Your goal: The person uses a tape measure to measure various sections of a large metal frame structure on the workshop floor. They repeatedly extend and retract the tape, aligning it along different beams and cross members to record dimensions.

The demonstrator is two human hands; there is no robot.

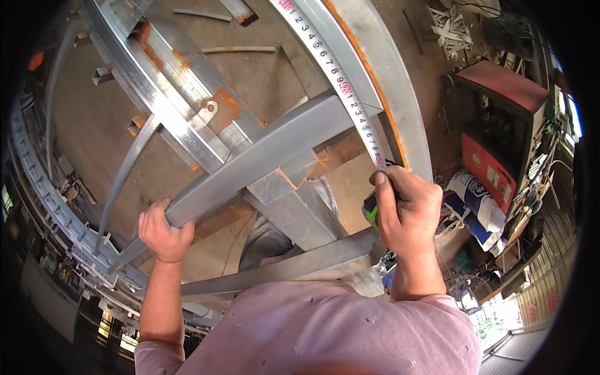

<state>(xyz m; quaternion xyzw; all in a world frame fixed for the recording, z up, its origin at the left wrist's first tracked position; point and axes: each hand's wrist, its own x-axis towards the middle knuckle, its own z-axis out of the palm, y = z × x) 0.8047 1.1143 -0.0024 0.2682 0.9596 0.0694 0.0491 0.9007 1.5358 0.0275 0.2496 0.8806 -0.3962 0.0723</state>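
Note:
My right hand [409, 203] is closed round a tape measure [370, 209], a dark case with a green patch partly hidden under the fingers. Its white blade [342, 84] is drawn out and runs up and away to the far edge, along a long grey steel beam [375, 81] with a rusty edge; my thumb presses near the blade's lower end. My left hand [166, 231] grips the near-left end of a grey steel box tube [262, 150], fingers wrapped over it. That tube slants up to the right, its far end beneath the tape blade.
Welded steel members [181, 94] with rusty patches lie at the far left. A lower steel bar [294, 265] crosses right before my body. At the right stand a red cabinet [490, 162] and blue-and-white bags [478, 206]. Metal offcuts [450, 31] lie on the floor.

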